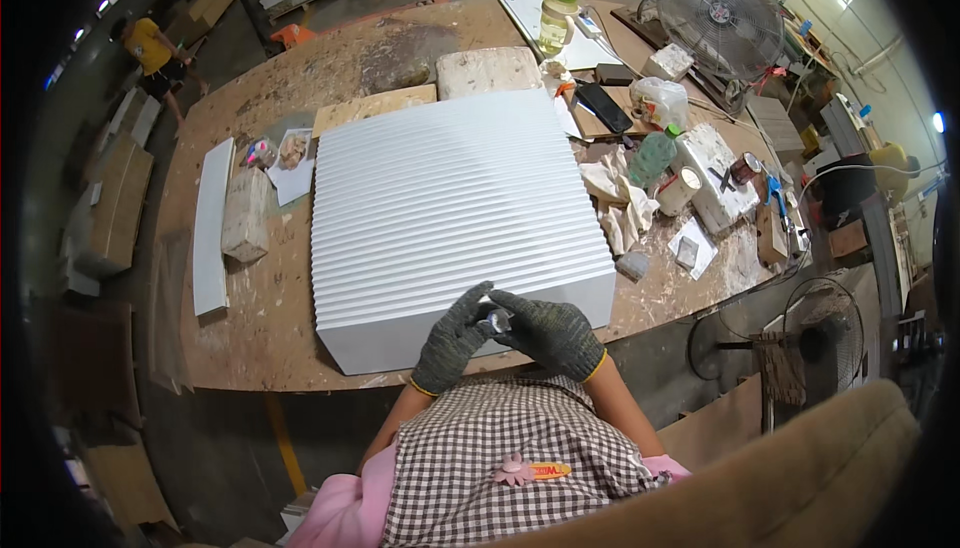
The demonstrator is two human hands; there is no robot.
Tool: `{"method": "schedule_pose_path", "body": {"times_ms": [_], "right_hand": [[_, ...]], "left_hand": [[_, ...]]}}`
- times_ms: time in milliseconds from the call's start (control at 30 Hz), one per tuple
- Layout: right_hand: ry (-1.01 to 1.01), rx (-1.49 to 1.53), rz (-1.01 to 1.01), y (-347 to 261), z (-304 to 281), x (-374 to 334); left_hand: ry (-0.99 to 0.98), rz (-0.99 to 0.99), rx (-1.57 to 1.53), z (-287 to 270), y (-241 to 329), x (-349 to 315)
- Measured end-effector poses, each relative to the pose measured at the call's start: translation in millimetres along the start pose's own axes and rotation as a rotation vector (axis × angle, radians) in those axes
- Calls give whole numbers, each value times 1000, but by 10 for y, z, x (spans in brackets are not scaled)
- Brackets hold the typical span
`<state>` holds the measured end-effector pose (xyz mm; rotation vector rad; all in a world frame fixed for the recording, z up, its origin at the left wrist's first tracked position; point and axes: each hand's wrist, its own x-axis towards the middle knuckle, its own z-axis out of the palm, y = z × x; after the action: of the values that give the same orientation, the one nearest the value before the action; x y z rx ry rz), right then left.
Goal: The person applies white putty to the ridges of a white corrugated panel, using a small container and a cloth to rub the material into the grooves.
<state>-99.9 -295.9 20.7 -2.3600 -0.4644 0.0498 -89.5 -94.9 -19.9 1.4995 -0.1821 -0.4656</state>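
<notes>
Both my hands wear dark grey knit gloves with yellow cuffs and meet at the near edge of a white ribbed panel [455, 198]. Between them is a small shiny silvery piece [498, 321], mostly covered by the fingers, its kind unclear. My left hand [452, 343] closes on it from the left, fingertips angled up. From the right, my right hand [555, 333] curls round the same piece, its fingers bent toward the left hand. The panel lies on the worktable, its ridges running side to side and its smooth front face toward me.
On the brown worktable [275, 323], a white strip [213, 228] and a paint-stained block [246, 216] lie left. To the right are crumpled paper [618, 198], a green bottle [653, 158], a phone [603, 108] and a stained white block [712, 180]. A large fan [720, 16] stands beyond.
</notes>
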Motion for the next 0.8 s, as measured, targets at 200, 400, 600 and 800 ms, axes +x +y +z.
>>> {"method": "schedule_pose_path", "body": {"times_ms": [200, 400, 600, 800], "right_hand": [[-141, 90, 139, 400, -696, -164], [230, -208, 240, 1402, -1401, -357], [523, -138, 450, 2905, -2668, -61], [297, -537, 723, 4676, -3391, 629]], "left_hand": [[-206, -30, -105, 581, 95, 526], [310, 592, 903, 985, -99, 1056], [484, 566, 1182, 988, -384, 1217], [648, 546, 1336, 1148, -402, 1260]]}}
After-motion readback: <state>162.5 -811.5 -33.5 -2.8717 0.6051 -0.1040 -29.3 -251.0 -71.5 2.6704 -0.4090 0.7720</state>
